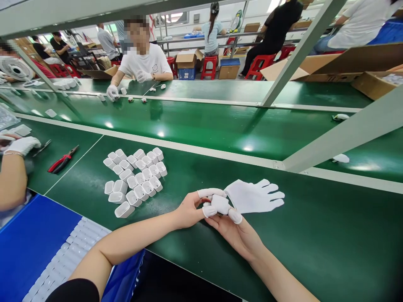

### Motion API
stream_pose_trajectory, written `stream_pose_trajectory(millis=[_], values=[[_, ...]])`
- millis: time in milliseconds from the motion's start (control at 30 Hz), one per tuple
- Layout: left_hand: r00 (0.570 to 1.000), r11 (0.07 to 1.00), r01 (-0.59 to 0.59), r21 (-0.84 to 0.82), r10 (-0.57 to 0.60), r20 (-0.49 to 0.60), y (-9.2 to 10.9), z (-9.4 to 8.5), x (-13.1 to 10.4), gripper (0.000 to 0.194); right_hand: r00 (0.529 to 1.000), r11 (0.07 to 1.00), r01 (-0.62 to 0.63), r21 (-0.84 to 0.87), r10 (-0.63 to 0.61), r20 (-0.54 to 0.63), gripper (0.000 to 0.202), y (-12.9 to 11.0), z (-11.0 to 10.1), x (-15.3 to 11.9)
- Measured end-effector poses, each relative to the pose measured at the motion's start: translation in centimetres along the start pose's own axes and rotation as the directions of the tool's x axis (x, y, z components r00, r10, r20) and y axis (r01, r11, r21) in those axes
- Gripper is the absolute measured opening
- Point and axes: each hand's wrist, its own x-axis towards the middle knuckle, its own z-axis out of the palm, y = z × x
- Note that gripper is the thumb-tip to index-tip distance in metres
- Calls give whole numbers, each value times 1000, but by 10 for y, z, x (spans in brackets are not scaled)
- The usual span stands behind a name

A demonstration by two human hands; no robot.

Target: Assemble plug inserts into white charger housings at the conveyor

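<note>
My left hand (195, 207) and my right hand (234, 230) meet over the green bench, both with white finger cots on some fingers. Between them they grip a small white plastic part (219, 204) with rounded edges; a dark bit shows under it, and its exact kind is not clear. Just beyond my right hand a white glove (256, 196) lies flat, fingers pointing right. To the left of my hands stand many small white open-topped plastic housings (135, 178), grouped in loose rows.
A blue crate (37, 235) with rows of white parts sits at lower left. Red-handled pliers (63, 160) lie near a co-worker's gloved hand (23, 145). Beyond a metal rail runs a green conveyor (195, 119) with a few white parts; another person works across it. A slanted metal post (343, 130) stands at right.
</note>
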Motion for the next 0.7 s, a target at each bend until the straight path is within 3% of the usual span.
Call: stream_pose_trajectory(millis=[200, 333, 533, 633, 700], values=[[990, 971, -141, 191, 135, 42, 1, -3, -4, 59, 998, 999, 4, 49, -7, 60, 29, 0, 7, -1], [975, 907, -195, 373, 220, -25, 1, -2, -7, 52, 997, 999, -24, 30, 22, 72, 30, -2, 6, -1], [917, 828, -337, 449, 396, -42, -2, 2, -8, 50, 997, 1000, -20, 14, 18, 70, 28, -4, 5, -1], [887, 741, -379, 553, 461, -9, -1, 0, -4, 54, 999, 997, 42, -70, -41, 13, 31, -4, 5, -1], [846, 623, -429, 654, 531, 49, 2, 0, -1, 55, 997, 989, 71, -131, -76, -34, 37, -4, 4, -1]])
